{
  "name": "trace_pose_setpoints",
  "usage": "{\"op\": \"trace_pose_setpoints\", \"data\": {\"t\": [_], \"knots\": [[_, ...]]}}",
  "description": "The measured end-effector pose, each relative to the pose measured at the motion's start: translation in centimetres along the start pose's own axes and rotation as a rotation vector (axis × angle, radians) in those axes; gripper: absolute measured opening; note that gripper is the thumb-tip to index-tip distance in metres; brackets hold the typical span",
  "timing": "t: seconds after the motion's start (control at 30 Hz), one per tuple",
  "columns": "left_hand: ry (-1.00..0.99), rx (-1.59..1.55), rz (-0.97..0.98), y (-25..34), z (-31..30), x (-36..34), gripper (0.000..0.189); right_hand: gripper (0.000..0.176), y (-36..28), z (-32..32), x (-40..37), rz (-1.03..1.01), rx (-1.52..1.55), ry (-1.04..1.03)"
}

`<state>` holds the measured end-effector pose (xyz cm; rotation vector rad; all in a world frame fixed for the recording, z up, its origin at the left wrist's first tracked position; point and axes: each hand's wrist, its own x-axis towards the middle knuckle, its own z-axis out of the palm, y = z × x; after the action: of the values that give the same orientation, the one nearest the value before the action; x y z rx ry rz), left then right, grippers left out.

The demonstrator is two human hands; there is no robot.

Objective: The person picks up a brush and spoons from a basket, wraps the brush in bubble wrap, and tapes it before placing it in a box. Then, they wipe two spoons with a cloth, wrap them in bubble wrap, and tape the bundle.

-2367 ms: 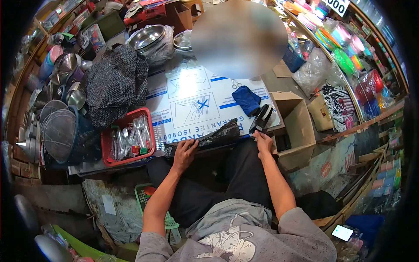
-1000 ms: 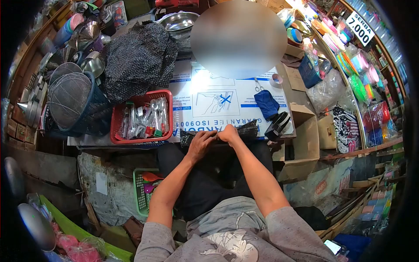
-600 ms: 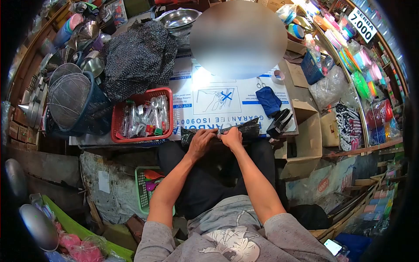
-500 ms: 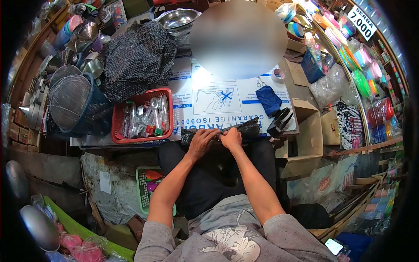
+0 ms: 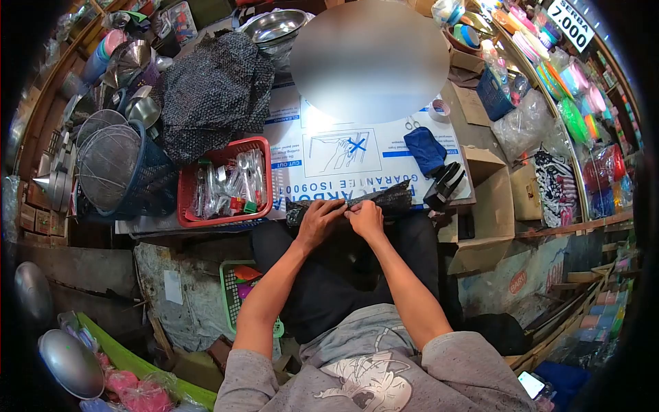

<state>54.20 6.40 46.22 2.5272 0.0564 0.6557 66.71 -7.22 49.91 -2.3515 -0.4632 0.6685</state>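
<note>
Both hands on the black plastic bundle (image 5: 393, 200), which lies lengthwise along the near edge of the printed white sheet (image 5: 288, 147), just above the person's lap. Left hand (image 5: 320, 223): fingers bent over the bundle's left part, clamped on it. Right hand (image 5: 365, 220): fingertips drawn together on its middle, clamped there, nearly touching the left fingertips. Exact pinch point too small to make out.

Right of the bundle: black object (image 5: 445, 185), touching or just beside blue pouch (image 5: 427, 149). Scissors (image 5: 412, 123) just beyond pouch, tape roll (image 5: 439, 110) farther back. Open cardboard box (image 5: 493, 213) beside the sheet's right edge.

Left: red basket (image 5: 269, 199) holding plastic-packed cutlery (image 5: 240, 182); dark bubble wrap heap (image 5: 216, 93) behind it. Farther left, blue basket (image 5: 147, 185) with round wire strainers (image 5: 106, 165). Metal bowl (image 5: 274, 29) at back. Green basket (image 5: 232, 295) below the table, left of the person's legs. Price sign (image 5: 571, 25) top right, "SERBA 7.000".
</note>
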Motion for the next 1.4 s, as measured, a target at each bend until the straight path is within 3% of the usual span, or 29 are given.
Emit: {"op": "trace_pose_setpoints", "data": {"t": [0.13,0.33,0.6,0.77,0.87,0.93,0.97,1.03,1.07,1.1,1.17,1.23,1.3,1.37,1.4], "knots": [[-0.006,0.025,0.006,-0.1,0.2,0.1,0.049,0.030,0.3,0.4,0.0,0.050,0.017,-0.011],[0.002,0.045,0.023,-0.1,0.3,0.2,0.048,0.025,-0.2,0.9,-1.6,-0.104,-0.101,0.107],[0.011,0.018,0.007,0.0,0.3,0.7,0.051,0.019,2.6,1.0,-1.2,-0.724,-0.418,0.340],[0.013,0.020,-0.058,0.5,0.4,0.6,0.048,0.016,8.5,-0.1,0.9,-0.929,-0.584,0.410],[0.024,0.080,-0.023,1.2,0.0,0.7,0.043,0.019,9.1,-1.1,-0.2,-0.938,-0.533,0.359],[0.005,0.087,-0.025,1.5,0.2,0.5,0.043,0.030,9.6,-1.7,-1.5,-0.731,-0.410,0.242],[0.007,0.086,-0.014,1.5,0.3,0.5,0.043,0.030,9.7,-1.9,-1.9,-0.729,-0.411,0.253],[0.055,0.091,-0.005,1.8,0.4,0.8,0.045,0.050,10.7,-1.6,-2.1,-0.185,0.062,-0.149],[0.058,0.093,0.005,2.0,0.5,0.9,0.045,0.066,11.1,-1.1,-1.8,-0.120,0.204,-0.145],[0.077,0.069,-0.053,2.3,0.5,1.0,0.044,0.066,10.5,-1.3,-1.7,-0.125,0.209,-0.136],[0.091,0.049,-0.101,2.7,0.5,1.4,0.043,0.069,8.4,-2.0,-2.3,0.078,0.747,-0.159],[0.173,-0.092,-0.195,4.0,-0.1,2.3,0.047,0.066,7.2,-3.1,-1.6,-0.015,0.880,-0.152],[0.156,-0.161,-0.168,4.8,-1.2,3.5,0.052,0.065,5.5,-4.8,-0.6,-0.110,1.004,-0.154],[0.171,-0.224,-0.127,5.3,-1.6,4.2,0.060,0.050,4.1,-6.9,0.0,-0.319,0.798,-0.206],[0.159,-0.268,-0.182,5.3,-1.7,4.5,0.067,0.039,3.9,-6.7,0.5,-0.375,0.860,-0.205]]}}
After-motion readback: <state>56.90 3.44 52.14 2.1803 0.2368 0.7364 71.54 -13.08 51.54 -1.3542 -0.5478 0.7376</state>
